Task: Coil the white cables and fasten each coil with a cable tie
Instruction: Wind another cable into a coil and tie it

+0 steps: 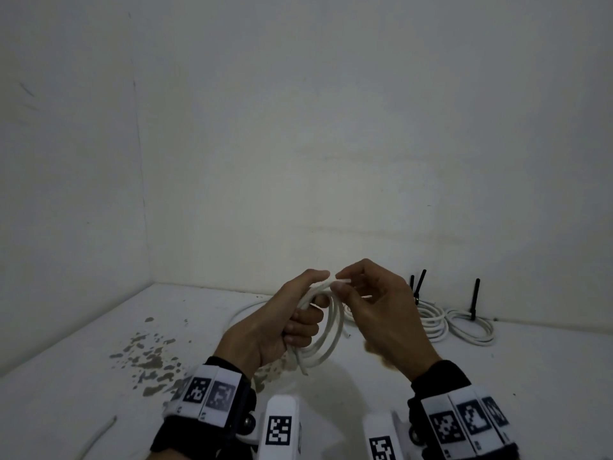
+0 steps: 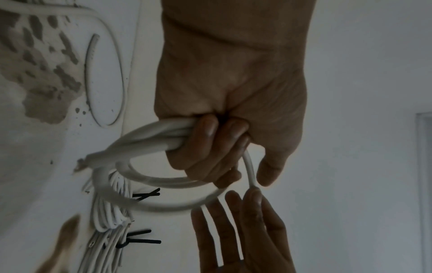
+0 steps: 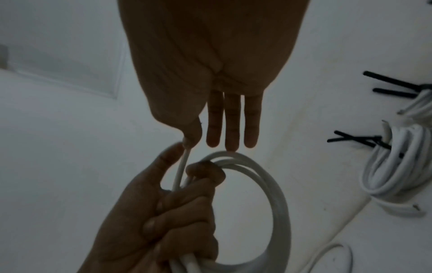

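My left hand (image 1: 303,323) grips a coil of white cable (image 1: 331,330) with its fingers curled round the bundled loops, held up above the table. My right hand (image 1: 343,287) pinches the free end of the same cable between thumb and forefinger, right by the left thumb. In the right wrist view that cable end (image 3: 184,157) runs down from the pinch into the left hand (image 3: 163,212), while the other three right fingers stay straight above the coil (image 3: 271,184). The left wrist view shows the left hand's fingers (image 2: 210,140) wrapped round the loops (image 2: 149,140).
Two coils (image 1: 434,322) (image 1: 474,328), each fastened with a black cable tie (image 1: 475,298), lie at the back right by the wall. A loose white cable (image 1: 247,308) lies behind my hands, another (image 1: 99,433) at the near left. Paint is chipped on the table (image 1: 149,356).
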### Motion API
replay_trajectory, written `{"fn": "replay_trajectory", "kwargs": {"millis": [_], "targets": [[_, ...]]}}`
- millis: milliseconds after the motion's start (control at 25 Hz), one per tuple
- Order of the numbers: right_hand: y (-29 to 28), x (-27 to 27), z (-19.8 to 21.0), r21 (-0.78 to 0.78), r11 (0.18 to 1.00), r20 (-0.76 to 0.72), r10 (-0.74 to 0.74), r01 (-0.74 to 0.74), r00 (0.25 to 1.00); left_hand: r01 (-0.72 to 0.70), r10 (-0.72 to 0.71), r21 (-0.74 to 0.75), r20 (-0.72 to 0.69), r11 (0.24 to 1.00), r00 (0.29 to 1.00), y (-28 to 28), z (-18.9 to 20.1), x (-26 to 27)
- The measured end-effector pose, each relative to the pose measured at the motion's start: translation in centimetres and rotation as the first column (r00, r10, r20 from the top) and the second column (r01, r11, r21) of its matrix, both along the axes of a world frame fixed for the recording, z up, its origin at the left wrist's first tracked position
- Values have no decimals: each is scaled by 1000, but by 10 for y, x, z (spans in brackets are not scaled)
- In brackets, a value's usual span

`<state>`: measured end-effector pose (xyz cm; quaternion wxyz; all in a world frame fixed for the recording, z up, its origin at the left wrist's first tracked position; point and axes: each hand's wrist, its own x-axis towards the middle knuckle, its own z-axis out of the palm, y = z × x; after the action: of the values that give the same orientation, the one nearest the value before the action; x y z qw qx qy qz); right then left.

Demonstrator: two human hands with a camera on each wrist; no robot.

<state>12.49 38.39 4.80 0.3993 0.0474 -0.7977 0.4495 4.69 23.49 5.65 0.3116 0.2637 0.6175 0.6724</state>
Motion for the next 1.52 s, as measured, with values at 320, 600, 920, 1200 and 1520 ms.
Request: {"fn": "replay_trajectory", "kwargs": {"millis": [320, 600, 920, 1200, 1520], "targets": [[-6, -3, -3, -90, 995, 100, -27, 36, 995, 131, -133, -67, -35, 989, 990, 1, 4, 6], [-3, 7, 2, 131, 978, 417, 95, -163, 904, -46, 48, -85, 16, 995, 999, 3, 1, 1], [14, 5, 0, -521, 787, 376, 558, -329, 739, -100, 101, 14, -130, 995, 986, 8, -2, 4], [12, 3, -1, 99, 992, 387, 30, -74, 922, -137, 135, 7, -204, 991, 970, 9, -7, -3], [9, 3, -4, 530, 847, 71, -84, 34, 994, -186, 190, 50, -99, 981, 977, 13, -10, -6]]}}
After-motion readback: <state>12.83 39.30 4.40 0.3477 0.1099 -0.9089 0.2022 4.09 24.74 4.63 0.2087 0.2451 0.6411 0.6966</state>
